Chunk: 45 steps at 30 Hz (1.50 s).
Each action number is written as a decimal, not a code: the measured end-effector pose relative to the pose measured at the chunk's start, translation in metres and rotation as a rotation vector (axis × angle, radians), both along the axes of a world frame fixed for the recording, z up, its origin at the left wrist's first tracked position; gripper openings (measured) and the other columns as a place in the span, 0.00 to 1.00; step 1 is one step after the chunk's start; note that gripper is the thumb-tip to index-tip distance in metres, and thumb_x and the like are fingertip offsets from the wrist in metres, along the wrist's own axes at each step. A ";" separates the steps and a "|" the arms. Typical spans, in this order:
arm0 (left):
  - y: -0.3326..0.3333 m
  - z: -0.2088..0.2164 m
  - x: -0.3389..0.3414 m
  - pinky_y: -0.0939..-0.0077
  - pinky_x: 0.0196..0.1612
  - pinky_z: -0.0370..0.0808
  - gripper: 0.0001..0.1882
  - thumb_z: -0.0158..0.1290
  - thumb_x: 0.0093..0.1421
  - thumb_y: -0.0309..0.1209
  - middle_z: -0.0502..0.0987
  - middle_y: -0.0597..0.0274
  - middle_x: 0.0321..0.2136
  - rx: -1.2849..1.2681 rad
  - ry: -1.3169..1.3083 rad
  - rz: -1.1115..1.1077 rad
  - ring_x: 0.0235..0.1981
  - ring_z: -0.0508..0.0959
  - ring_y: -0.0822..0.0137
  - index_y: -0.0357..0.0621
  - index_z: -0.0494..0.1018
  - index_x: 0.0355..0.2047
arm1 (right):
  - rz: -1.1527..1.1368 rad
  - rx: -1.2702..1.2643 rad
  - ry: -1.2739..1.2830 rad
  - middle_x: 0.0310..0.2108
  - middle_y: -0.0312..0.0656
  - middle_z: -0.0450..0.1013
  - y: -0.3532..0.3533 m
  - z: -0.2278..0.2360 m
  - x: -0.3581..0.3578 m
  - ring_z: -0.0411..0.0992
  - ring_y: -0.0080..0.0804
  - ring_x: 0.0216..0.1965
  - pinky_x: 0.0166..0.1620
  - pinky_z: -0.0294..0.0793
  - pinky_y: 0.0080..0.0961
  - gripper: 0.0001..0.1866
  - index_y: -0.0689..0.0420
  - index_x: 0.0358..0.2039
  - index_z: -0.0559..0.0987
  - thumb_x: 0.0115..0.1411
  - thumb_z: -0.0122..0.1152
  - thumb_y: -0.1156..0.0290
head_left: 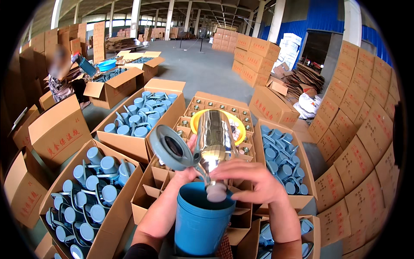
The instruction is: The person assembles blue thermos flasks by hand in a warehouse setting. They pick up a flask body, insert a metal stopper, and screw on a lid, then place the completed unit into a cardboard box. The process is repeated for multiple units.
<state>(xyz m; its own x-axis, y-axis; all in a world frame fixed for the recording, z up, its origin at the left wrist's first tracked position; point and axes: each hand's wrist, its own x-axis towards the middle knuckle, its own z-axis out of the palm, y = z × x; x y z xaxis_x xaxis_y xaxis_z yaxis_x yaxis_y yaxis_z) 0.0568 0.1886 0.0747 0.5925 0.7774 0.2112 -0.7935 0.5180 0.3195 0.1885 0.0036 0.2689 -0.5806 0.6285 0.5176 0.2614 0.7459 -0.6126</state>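
A silver vacuum-flask liner is tilted neck-down over a blue flask body, with a pale stopper at its low end. My right hand is closed about the liner's neck, its fingers across it and the thumb near the stopper. A grey-blue flask top, ring-shaped with a dark opening, sits against the liner's left side. My left hand is closed around the flask top beside the liner, its fingers partly hidden behind both. The flask body stands upright and open close to me, between my forearms.
Open cartons of blue flask tops stand at left and right. Ahead, a divided carton of silver liners carries a yellow basin. Stacked boxes wall the right side. Another person handles a blue flask at far left.
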 end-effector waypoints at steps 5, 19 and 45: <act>-0.054 0.069 -0.024 0.68 0.53 0.71 0.19 0.47 0.63 0.37 0.73 0.55 0.51 0.082 0.106 0.009 0.48 0.75 0.66 0.42 0.69 0.52 | -0.590 -0.074 0.691 0.60 0.46 0.61 0.018 -0.009 0.040 0.59 0.37 0.61 0.64 0.52 0.34 0.38 0.62 0.60 0.62 0.51 0.61 0.58; -0.104 0.065 -0.074 0.42 0.53 0.68 0.18 0.51 0.58 0.43 0.64 0.38 0.56 0.130 0.236 0.076 0.59 0.64 0.45 0.38 0.75 0.27 | -0.086 -0.739 0.172 0.40 0.37 0.76 -0.011 -0.057 0.012 0.71 0.20 0.41 0.44 0.71 0.19 0.21 0.62 0.46 0.78 0.48 0.62 0.83; -0.116 0.077 -0.064 0.79 0.43 0.70 0.11 0.56 0.54 0.23 0.76 0.63 0.33 0.336 0.427 0.866 0.34 0.74 0.75 0.36 0.71 0.38 | -0.177 -0.711 -0.273 0.34 0.38 0.79 -0.004 -0.043 0.002 0.76 0.25 0.36 0.38 0.74 0.24 0.12 0.61 0.34 0.78 0.46 0.64 0.78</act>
<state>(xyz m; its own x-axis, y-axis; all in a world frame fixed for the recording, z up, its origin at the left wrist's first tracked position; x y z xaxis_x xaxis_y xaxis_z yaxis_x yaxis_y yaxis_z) -0.0077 0.0729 0.1521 -0.0677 0.9141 0.3998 -0.6389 -0.3475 0.6864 0.1910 -0.0003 0.2259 -0.4893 0.8511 -0.1905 0.5499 0.1315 -0.8248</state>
